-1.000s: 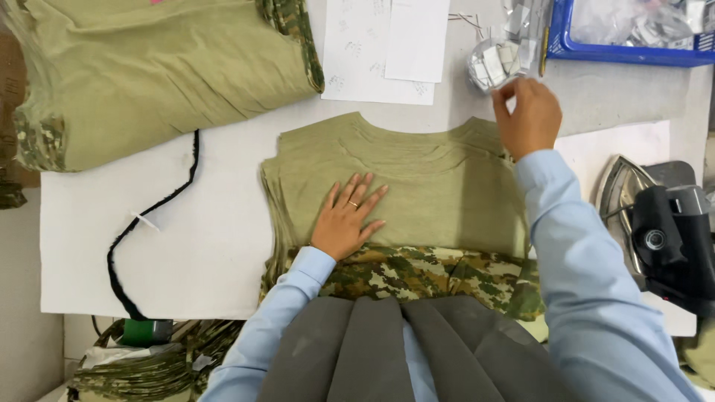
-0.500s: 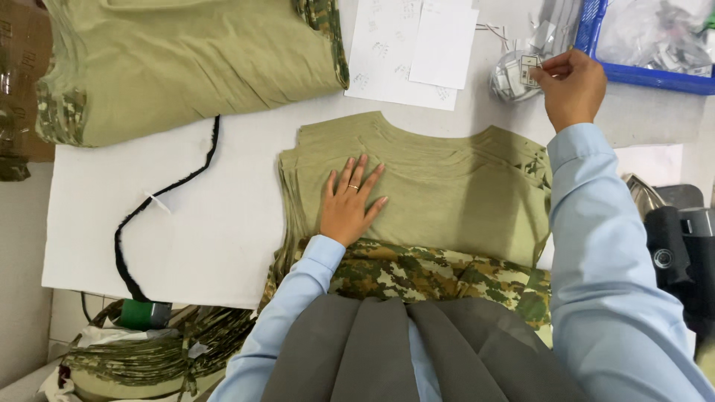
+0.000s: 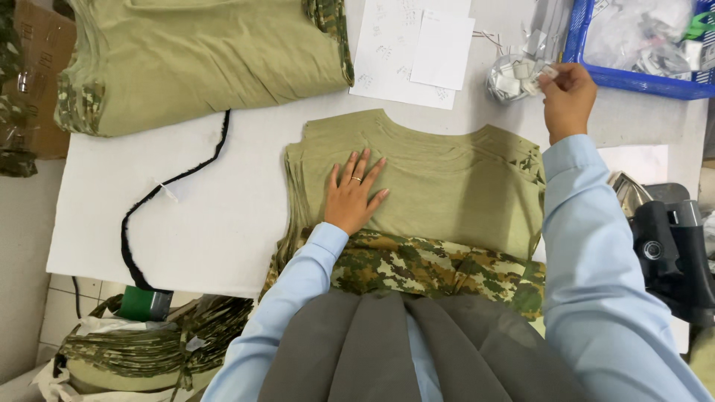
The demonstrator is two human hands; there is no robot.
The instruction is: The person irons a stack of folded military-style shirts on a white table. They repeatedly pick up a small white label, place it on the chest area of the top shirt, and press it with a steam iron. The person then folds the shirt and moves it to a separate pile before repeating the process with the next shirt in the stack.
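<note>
left hand (image 3: pixel 355 195): flat, fingers spread, pressing shirt stack (image 3: pixel 454 186) at centre | right hand (image 3: pixel 567 97): at 1 o'clock, pinching small white tag (image 3: pixel 549 71) beside tag cup (image 3: pixel 512 77)

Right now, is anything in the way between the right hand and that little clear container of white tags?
Nothing visible. The right hand is at the rim of the clear container, its fingertips pinching a small white tag.

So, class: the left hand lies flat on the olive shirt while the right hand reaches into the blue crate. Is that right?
Not quite. In the head view the left hand does lie flat on the olive shirt, but the right hand is at the small clear container of tags, beside the blue crate.
</note>
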